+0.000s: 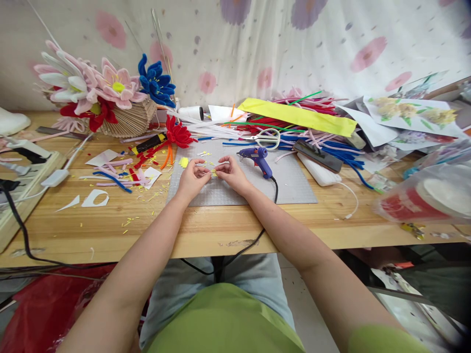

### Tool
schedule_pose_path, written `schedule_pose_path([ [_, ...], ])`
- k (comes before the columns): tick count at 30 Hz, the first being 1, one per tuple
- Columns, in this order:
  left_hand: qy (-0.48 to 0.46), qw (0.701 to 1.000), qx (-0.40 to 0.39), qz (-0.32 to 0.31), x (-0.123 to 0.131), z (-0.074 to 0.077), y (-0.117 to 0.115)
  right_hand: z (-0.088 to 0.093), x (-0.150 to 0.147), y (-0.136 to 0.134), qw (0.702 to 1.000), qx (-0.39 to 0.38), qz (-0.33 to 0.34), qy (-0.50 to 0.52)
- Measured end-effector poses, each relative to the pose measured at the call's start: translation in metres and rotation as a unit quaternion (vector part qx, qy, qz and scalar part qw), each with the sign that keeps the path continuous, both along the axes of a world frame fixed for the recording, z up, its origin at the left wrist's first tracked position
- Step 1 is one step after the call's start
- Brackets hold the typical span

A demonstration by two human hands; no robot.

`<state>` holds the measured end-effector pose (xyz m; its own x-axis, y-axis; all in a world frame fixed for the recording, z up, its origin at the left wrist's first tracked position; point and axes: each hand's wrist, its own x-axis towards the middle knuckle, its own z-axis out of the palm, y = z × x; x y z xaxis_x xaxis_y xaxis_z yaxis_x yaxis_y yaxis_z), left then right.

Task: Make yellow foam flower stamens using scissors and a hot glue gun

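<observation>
Both forearms stretched forward, left hand (192,177) and right hand (228,172) fingertips meeting, each grip pinching a small yellow piece (213,172) over grey mat (294,189)

— What sort of place is this?
— A home craft corner: wooden bench (206,230) strewn with pipe cleaners (316,132), glue gun (259,159), scissors (267,138), finished fuzzy flowers (95,90), flowered curtain (294,44) behind.

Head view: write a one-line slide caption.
Both hands, left hand and right hand, pinch a small yellow piece beside a blue glue gun.
</observation>
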<state>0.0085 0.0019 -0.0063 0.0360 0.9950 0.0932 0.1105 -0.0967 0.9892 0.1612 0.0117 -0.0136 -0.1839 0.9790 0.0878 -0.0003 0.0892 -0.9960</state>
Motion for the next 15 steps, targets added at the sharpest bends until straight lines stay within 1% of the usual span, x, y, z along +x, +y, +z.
schedule_pose_path([
  [6, 0.021, 0.999, 0.031, 0.015, -0.001, -0.003, 0.0025, 0.0021, -0.0005, -0.0015, 1.0, -0.008, 0.001, 0.005],
  [11, 0.008, 1.0, 0.007, 0.024, 0.0009, -0.0001, 0.001, 0.0049, -0.0013, -0.0035, 1.0, -0.023, -0.003, 0.011],
  [15, -0.006, 1.0, -0.008, 0.029, 0.0016, 0.0005, 0.0006, 0.004, -0.0016, -0.0032, 1.0, -0.018, 0.0, 0.007],
])
